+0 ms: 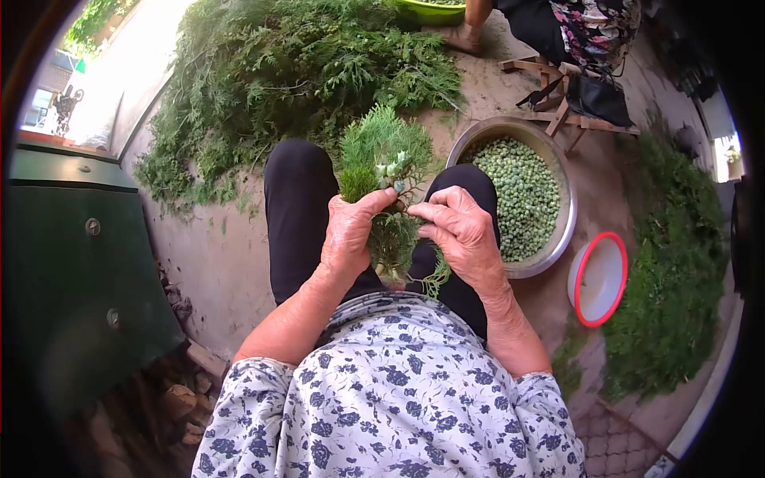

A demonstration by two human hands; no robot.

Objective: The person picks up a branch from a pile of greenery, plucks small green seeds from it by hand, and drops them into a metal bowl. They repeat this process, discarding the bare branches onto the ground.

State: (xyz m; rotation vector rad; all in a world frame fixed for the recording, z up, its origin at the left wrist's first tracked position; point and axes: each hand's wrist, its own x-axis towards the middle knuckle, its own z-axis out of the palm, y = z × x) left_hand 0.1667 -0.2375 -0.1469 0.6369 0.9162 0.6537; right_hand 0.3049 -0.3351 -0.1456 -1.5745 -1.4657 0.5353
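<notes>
My left hand (351,227) is closed around a leafy green conifer sprig (381,143), held upright above my lap between my knees. A few pale green cones (392,167) show on the sprig just above my left thumb. My right hand (456,227) pinches at the sprig's twigs from the right, thumb and forefinger close together. Whether a cone sits between those fingertips is too small to tell. Beside my right knee stands a wide metal bowl (564,171) holding a heap of small green cones (518,195).
A large pile of cut conifer branches (295,72) lies ahead. More greenery (669,279) covers the ground at right, near a red-rimmed white basin (602,279). Another person (526,24) sits by a wooden stool (558,99) holding a black bag (602,99). A dark green cabinet (80,271) stands left.
</notes>
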